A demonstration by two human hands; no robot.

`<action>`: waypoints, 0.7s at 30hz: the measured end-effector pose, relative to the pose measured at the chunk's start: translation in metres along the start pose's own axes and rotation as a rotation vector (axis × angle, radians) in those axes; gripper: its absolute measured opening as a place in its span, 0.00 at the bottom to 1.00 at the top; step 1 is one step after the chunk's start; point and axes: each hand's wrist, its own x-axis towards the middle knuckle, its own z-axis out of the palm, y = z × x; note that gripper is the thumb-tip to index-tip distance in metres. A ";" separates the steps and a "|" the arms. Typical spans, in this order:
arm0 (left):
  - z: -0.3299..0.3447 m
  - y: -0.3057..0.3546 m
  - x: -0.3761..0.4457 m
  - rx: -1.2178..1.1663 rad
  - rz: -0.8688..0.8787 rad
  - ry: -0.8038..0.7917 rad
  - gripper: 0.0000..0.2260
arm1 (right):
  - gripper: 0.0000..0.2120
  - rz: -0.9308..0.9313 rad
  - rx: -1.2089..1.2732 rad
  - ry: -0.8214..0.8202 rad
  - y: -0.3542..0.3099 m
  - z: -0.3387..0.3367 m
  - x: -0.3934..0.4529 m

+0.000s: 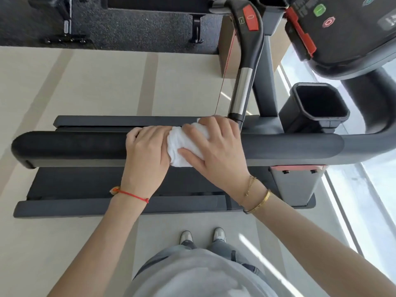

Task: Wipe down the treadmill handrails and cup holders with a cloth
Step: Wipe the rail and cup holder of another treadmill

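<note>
Fingers of both hands are curling over the near handrail (pixel 75 145) of the treadmill as I am working a bunched white cloth (pixel 184 144) along its dark padded top. My right hand (pixel 216 146) is pressing down on the cloth, fingers spread apart across it and reaching over the far edge, thumb pinning the near fold; my left hand (pixel 145 151) is clamping the rail just beside the cloth at its 9 o'clock, touching its edge, fingers wrapped over the far side where I cannot see their tips. I am standing beside the machine, my shoes (pixel 202 235) showing at 6 o'clock on the pale floor. Judging by where the cloth is sitting, roughly mid-rail, I am in the handrail-wiping step, with the stretches towards 9 o'clock and 3 o'clock both looking like candidates for another pass. The square black cup holder (pixel 317 103) is waiting at 2 o'clock of the cloth, well apart from it and beyond the rail, beneath the console (pixel 347 28). The chrome pulse grip (pixel 241 91) is rising at 12 o'clock of my right hand. The next move is calling for keeping the cloth wrapped and pressed while sliding it along the rail, then pushing it down inside the cup holder's walls.
</note>
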 end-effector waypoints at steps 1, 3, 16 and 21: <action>-0.001 -0.001 0.000 -0.013 0.007 -0.002 0.16 | 0.21 -0.020 0.004 0.000 -0.002 0.001 -0.001; -0.002 -0.002 -0.001 -0.005 0.023 -0.016 0.16 | 0.22 -0.060 -0.016 0.015 0.006 -0.002 -0.010; 0.007 0.006 0.000 0.051 -0.033 0.002 0.13 | 0.19 0.107 0.020 -0.078 0.034 -0.017 -0.006; 0.012 0.026 0.009 -0.065 -0.024 -0.012 0.13 | 0.22 -0.090 0.075 -0.162 0.052 -0.023 -0.012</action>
